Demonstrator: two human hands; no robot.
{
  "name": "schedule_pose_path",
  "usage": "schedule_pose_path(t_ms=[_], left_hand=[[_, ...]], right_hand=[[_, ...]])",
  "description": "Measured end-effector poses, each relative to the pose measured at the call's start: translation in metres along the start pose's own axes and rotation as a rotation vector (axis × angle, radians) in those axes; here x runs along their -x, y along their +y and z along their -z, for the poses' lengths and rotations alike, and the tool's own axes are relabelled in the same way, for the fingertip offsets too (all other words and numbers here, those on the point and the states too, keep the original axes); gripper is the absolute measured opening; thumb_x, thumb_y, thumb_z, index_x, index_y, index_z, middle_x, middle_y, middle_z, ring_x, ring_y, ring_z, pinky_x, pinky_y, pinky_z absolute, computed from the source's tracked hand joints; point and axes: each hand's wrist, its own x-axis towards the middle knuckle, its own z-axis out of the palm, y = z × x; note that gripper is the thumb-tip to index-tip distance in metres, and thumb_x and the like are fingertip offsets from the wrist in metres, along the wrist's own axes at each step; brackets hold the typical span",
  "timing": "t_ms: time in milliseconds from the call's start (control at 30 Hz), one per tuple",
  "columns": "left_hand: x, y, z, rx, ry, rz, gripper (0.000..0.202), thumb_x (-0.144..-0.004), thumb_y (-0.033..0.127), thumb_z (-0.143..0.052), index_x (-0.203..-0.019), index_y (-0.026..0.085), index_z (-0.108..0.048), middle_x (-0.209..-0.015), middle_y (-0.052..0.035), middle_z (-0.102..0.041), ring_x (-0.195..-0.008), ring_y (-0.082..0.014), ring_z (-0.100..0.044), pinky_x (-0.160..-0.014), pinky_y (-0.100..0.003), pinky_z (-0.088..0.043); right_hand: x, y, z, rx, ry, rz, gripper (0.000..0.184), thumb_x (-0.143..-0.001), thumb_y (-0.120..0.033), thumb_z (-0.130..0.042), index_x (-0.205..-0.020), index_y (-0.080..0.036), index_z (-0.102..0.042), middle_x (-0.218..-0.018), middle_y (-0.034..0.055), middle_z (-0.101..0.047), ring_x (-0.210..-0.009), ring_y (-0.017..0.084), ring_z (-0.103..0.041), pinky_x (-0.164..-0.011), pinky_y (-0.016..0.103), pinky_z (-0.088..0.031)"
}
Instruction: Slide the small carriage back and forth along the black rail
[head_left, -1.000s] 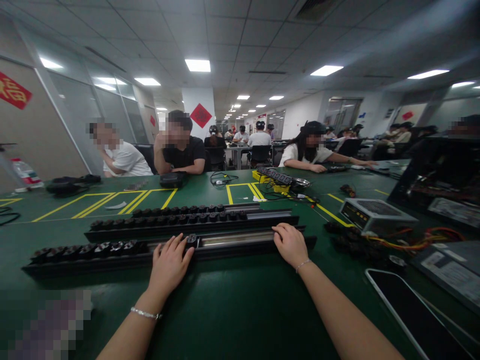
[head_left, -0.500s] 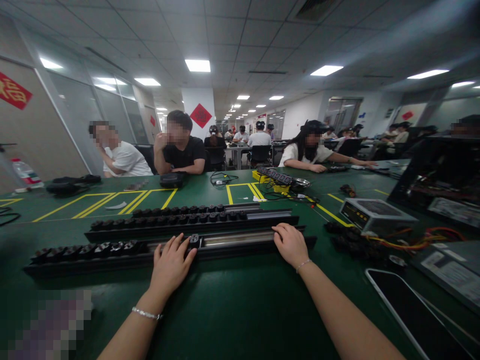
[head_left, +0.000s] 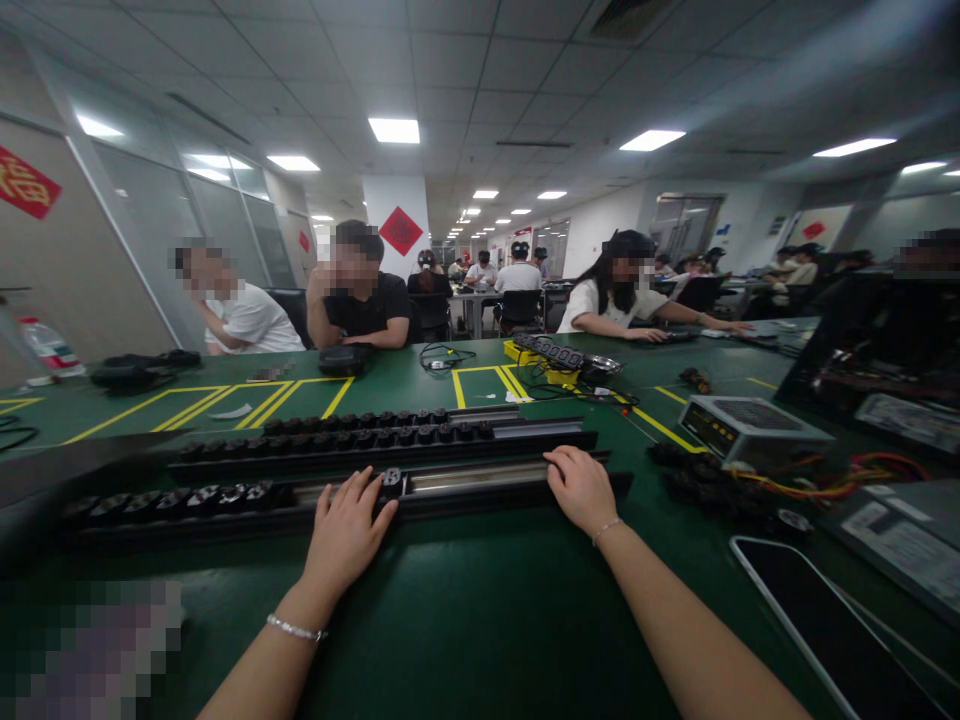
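Note:
A long black rail with a metallic channel lies across the table in front of me. My left hand rests over its middle with fingers spread; the index finger and thumb are beside a small black round part sitting in the channel. My right hand grips the rail near its right end, fingertips over the top and the thumb side toward me. A row of similar black parts fills the rail's left portion. Behind it, two more rails carry rows of such parts.
A dark blurred shape covers the near rail's left end. To the right are a phone, a power supply unit and coloured cables. Several people sit across the green table. A power strip lies farther back.
My left hand and the small black part beside it have shifted slightly right along the rail. My right hand stays put. A dark blurred shape has entered at the left.

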Motion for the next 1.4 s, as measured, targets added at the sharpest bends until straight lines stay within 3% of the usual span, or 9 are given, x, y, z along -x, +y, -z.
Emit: schedule_pose_path(t_ms=[300,533,933,1133,1400], left_hand=[[-0.0001,0.0028,-0.0008,0.004,-0.002,0.016,0.05,-0.086,0.049,-0.036,-0.126,0.024,-0.051,-0.138,-0.0091,-0.047,-0.125,-0.0269,-0.043,-0.106,-0.052,-0.023],[0.0015,-0.0002,-0.0071,0.025,0.062,0.005,0.049,-0.086,0.048,-0.039,-0.122,0.019,-0.053,-0.136,-0.012,-0.049,-0.125,-0.0263,-0.043,-0.108,-0.052,-0.02],[0.0004,0.0018,-0.0004,0.053,0.001,0.001,0.044,-0.085,0.047,-0.04,-0.119,0.023,-0.055,-0.138,-0.0102,-0.047,-0.127,-0.0261,-0.041,-0.107,-0.055,-0.019],[0.0022,0.0041,-0.0034,0.09,0.016,-0.083,0.045,-0.085,0.046,-0.041,-0.12,0.02,-0.054,-0.135,-0.0105,-0.05,-0.123,-0.0245,-0.046,-0.109,-0.05,-0.022],[0.0032,0.006,-0.0047,0.096,0.025,-0.089,0.045,-0.086,0.047,-0.04,-0.118,0.019,-0.053,-0.135,-0.0096,-0.051,-0.117,-0.0241,-0.051,-0.107,-0.047,-0.025]], right_hand=[[-0.0002,0.0005,0.0001,-0.008,-0.007,-0.002,0.031,-0.085,-0.025,-0.041,-0.101,-0.022,-0.067,-0.107,0.0063,-0.063,-0.101,0.02,-0.054,-0.082,0.033,-0.039],[-0.0002,0.0007,-0.0005,-0.002,-0.008,-0.005,0.031,-0.085,-0.025,-0.041,-0.101,-0.023,-0.067,-0.107,0.0061,-0.063,-0.101,0.02,-0.054,-0.082,0.034,-0.04],[-0.0003,0.0009,-0.0008,0.019,-0.001,0.01,0.029,-0.085,-0.024,-0.042,-0.101,-0.022,-0.066,-0.107,0.0059,-0.063,-0.1,0.019,-0.055,-0.082,0.033,-0.039],[-0.0005,0.0006,-0.0005,0.023,0.003,0.014,0.029,-0.085,-0.025,-0.042,-0.1,-0.022,-0.067,-0.107,0.0059,-0.063,-0.099,0.02,-0.055,-0.081,0.033,-0.04],[-0.0006,0.0003,-0.0002,0.012,-0.011,0.008,0.03,-0.086,-0.026,-0.04,-0.101,-0.022,-0.066,-0.108,0.006,-0.063,-0.101,0.02,-0.055,-0.083,0.034,-0.039]])
